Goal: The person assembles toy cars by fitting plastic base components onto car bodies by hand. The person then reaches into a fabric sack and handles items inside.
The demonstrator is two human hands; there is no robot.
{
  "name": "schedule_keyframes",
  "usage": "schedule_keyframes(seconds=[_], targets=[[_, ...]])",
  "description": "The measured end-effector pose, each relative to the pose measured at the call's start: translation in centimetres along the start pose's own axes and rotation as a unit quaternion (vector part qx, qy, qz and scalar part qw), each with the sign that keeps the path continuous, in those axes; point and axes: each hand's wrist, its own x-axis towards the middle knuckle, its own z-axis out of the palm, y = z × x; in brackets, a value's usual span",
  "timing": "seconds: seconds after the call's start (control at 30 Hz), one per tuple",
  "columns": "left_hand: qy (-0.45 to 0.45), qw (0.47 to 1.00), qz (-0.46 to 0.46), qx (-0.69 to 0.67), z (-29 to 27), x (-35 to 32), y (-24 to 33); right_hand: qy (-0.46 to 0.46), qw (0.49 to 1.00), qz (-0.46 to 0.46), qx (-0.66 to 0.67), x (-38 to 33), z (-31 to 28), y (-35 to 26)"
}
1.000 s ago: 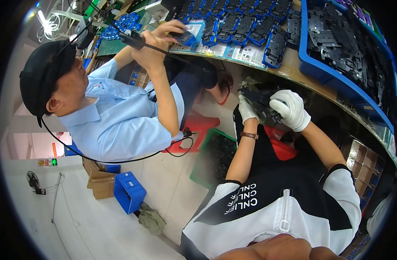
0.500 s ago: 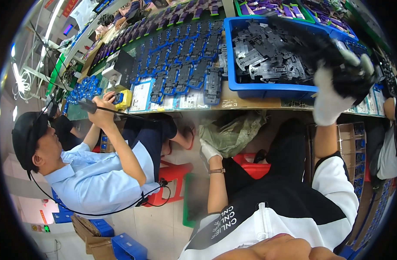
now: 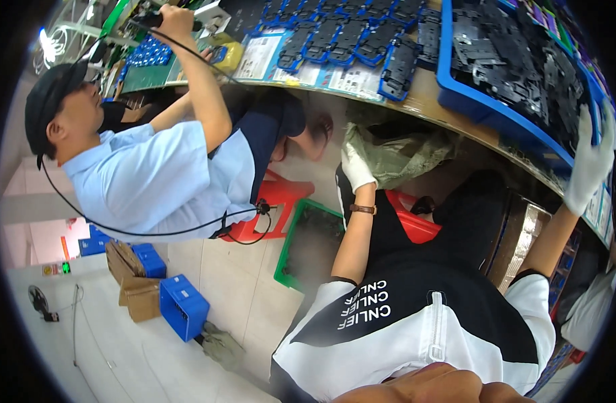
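Note:
My left hand [image 3: 357,164], in a white glove, is closed on the edge of a green woven sack [image 3: 415,161] under the table. My right hand [image 3: 589,171], also gloved in white, is at the right end of a blue bin [image 3: 503,111] on the table. Its fingers are stretched out and apart, straddling the bin's rim, with no part seen in them. Black plastic parts [image 3: 503,60], like toy car undersides, fill the bin. Left of it lie rows of blue and black assemblies [image 3: 397,70].
A co-worker in a light blue shirt [image 3: 153,174] sits at left on a red stool [image 3: 281,198], beside a yellow block [image 3: 229,57]. A green crate [image 3: 284,258] stands on the floor between us. Blue crates [image 3: 184,309] and cardboard boxes [image 3: 141,295] lie behind.
The black parts that my right hand held are no longer in it, and it has moved to the bin's right rim. My left hand stays at the sack. The view has shifted and turned.

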Motion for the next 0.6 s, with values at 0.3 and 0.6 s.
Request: schedule_keyframes(seconds=[0.3,0.6], targets=[[-0.052,0.997,0.014,0.064,-0.1,-1.1,-0.5,-0.497,0.775,-0.098,0.377,-23.3,19.7,-17.1],[-0.095,0.99,0.0,0.103,-0.7,-0.2,0.5,-0.594,0.745,-0.124,0.277,-26.8,36.7,-12.1]])
